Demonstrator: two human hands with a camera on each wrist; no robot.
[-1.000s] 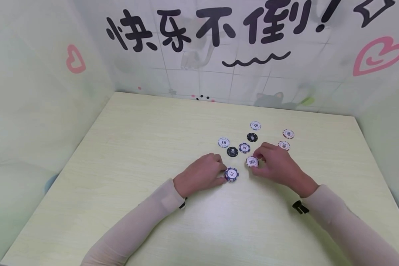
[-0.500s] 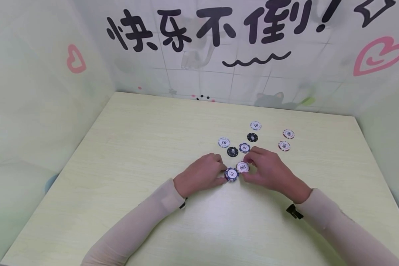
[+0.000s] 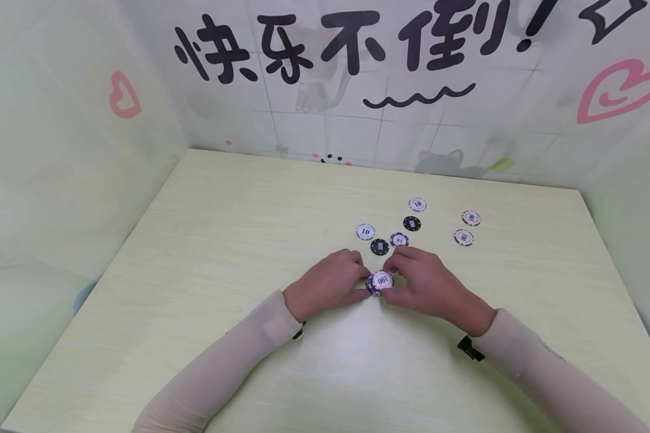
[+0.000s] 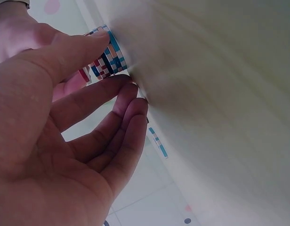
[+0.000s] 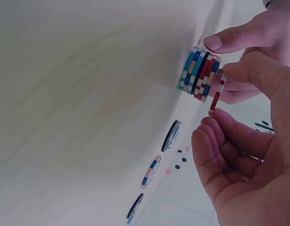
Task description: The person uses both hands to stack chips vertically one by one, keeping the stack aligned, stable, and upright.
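Observation:
My left hand [image 3: 327, 285] steadies a stack of poker chips [image 5: 200, 73] on the table, its thumb and forefinger at either side. In the right wrist view the stack mixes light blue, dark blue, black and red edges. My right hand [image 3: 428, 285] pinches a red-and-white poker chip [image 3: 382, 281] marked 100 between thumb and fingers. From the head view this chip covers most of the stack's top. The right wrist view has the held chip [image 5: 217, 95] slightly tilted, just above the stack, with a narrow gap at its lower end.
Beyond the hands lie loose chips: white ones marked 10 [image 3: 365, 232], black ones marked 100 [image 3: 380, 247], a dark blue one [image 3: 399, 240] and red-and-white ones [image 3: 464, 237] to the right. The pale wooden table [image 3: 238, 216] meets printed walls [image 3: 325, 132] behind and at both sides.
My right hand has carried the red-and-white chip leftward and toward me, from beside the stack to over it. My left hand has stayed at the stack.

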